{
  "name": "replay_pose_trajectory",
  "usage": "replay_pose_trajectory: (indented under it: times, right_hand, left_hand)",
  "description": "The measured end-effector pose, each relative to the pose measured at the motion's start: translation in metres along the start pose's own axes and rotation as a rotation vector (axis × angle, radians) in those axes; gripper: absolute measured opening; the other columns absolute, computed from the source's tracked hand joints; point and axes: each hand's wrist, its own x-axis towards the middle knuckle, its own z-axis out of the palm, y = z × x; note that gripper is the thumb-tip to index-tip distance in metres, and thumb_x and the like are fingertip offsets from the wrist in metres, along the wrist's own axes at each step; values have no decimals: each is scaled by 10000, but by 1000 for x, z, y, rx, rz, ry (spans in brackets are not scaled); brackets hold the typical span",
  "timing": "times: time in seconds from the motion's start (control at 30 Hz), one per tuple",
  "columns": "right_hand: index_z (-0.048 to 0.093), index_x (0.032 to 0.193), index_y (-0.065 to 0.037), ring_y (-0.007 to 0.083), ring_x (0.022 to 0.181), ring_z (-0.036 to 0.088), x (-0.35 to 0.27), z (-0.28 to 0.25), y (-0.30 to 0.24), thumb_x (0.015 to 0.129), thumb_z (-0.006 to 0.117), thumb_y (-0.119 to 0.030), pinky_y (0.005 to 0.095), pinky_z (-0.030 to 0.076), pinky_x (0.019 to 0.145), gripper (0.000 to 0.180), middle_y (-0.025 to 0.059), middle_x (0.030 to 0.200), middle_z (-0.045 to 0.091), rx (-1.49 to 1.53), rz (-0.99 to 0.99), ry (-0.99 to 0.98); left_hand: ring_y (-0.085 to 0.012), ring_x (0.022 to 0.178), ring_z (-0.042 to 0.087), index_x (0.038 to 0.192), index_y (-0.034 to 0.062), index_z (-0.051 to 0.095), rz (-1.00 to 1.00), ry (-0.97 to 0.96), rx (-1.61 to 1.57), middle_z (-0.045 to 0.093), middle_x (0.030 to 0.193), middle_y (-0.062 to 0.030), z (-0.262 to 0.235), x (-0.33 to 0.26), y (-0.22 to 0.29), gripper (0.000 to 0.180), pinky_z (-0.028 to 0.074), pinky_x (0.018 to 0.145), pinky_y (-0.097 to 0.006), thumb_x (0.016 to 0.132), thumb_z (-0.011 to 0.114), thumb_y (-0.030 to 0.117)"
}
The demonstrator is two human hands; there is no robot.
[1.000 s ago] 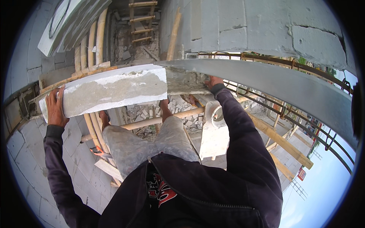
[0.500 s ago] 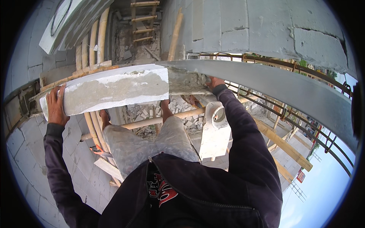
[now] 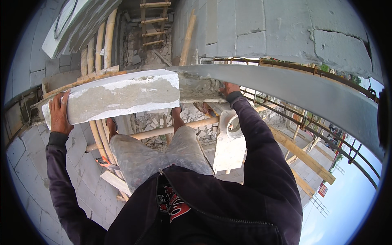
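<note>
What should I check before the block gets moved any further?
1. Left hand on the block's left end: ok, palm against the grey block.
2. Right hand on the far end: cannot tell, fingers hidden behind the block and the mortar.
3. Block level: not ok, it tilts slightly.
4. Mortar face: ok, a grey mortar patch covers the side that shows.
5. Footing: ok, legs straddle the bamboo pole, rubble far below.
6. Clearance on the right: ok, the rebar cage stands apart from the block.

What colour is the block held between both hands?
White, with a grey mortar smear across its face; head view.
</note>
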Motion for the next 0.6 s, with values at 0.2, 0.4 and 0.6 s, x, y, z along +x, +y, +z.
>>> replay_pose_trajectory:
  times: [0.2, 0.4, 0.6]
  right_hand:
    - [685, 1054, -11, 403, 1126, 566, -16, 2, -3, 780, 747, -203, 482, 459, 959, 340, 210, 1217, 591, 345, 192, 158]
    - [677, 954, -5, 385, 1037, 558, -66, -65, -107, 792, 695, -151, 478, 469, 871, 218, 185, 1085, 570, 435, 112, 496]
    - [439, 1449, -59, 418, 1385, 323, -96, -197, -241, 745, 814, -403, 605, 313, 1088, 869, 206, 1473, 368, 421, -298, 391]
  left_hand:
    - [-384, 1338, 392, 1529, 228, 295, -6, -19, 30, 413, 1385, -141, 0, -2, -4, 1247, 225, 1187, -595, 449, 834, -85]
    - [-401, 1429, 287, 1559, 200, 225, 66, -25, 47, 324, 1494, -157, -6, -5, -5, 1339, 194, 1214, -563, 419, 904, 17]
    - [-416, 1395, 314, 1556, 147, 214, 184, -49, 98, 342, 1455, -206, -10, -5, -17, 1295, 219, 1184, -541, 457, 894, 63]
